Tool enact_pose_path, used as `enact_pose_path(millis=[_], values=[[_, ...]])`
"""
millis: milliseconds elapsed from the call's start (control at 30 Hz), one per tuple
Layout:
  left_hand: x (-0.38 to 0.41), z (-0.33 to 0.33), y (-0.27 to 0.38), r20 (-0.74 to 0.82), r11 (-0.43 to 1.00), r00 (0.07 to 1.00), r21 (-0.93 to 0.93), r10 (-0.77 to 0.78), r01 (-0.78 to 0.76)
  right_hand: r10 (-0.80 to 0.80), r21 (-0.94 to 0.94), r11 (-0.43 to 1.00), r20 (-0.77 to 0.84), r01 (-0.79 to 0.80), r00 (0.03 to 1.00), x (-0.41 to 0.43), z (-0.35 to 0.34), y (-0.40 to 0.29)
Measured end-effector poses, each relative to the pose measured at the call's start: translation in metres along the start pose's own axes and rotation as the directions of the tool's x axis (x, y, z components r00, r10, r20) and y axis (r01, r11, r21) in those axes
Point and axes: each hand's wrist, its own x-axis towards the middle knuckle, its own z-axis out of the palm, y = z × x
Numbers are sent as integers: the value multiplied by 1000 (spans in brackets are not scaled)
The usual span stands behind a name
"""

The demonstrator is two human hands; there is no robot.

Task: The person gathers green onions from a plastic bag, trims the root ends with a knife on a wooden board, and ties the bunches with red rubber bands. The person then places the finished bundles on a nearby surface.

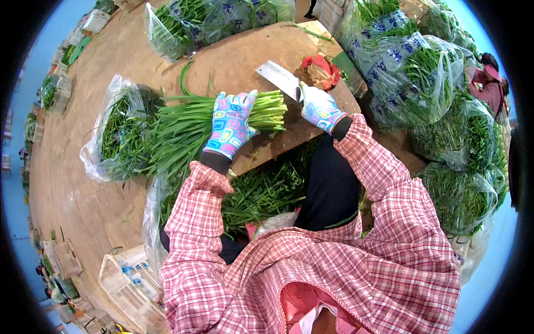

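Note:
My left hand (232, 122), in a patterned glove, presses down around a bunch of long green leafy stalks (179, 121) on a wooden board (250, 54). Their pale cut ends point right. In the same kind of glove, my right hand (320, 107) grips the handle of a cleaver (278, 77). Its broad metal blade reaches up and left, just above the pale ends and apart from them. Beyond my right hand a crumpled red and tan bundle (321, 72) lies on the board. A few loose green leaves (185, 79) lie behind the bunch.
Clear plastic bags of greens stand left (121, 133), behind the board (179, 29) and at right (409, 79). Loose greens (267, 192) lie below the board, between my legs. A white plastic crate (131, 284) stands lower left. Another person (489, 85) is at the far right.

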Motion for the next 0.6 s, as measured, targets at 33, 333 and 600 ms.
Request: enact_pose_path(millis=[33,333,600], values=[[6,-3,1,62,999,998,-20,-29,31,-36,78,996,-113,45,993,-5,-1,-1],[-3,8,-7,-179,981,984,188,-16,50,29,230,973,-7,-27,1000,-45,-12,-24],[22,0,-11,290,964,926,-34,-242,262,104,361,932,-260,-4,960,-90,-37,-80]])
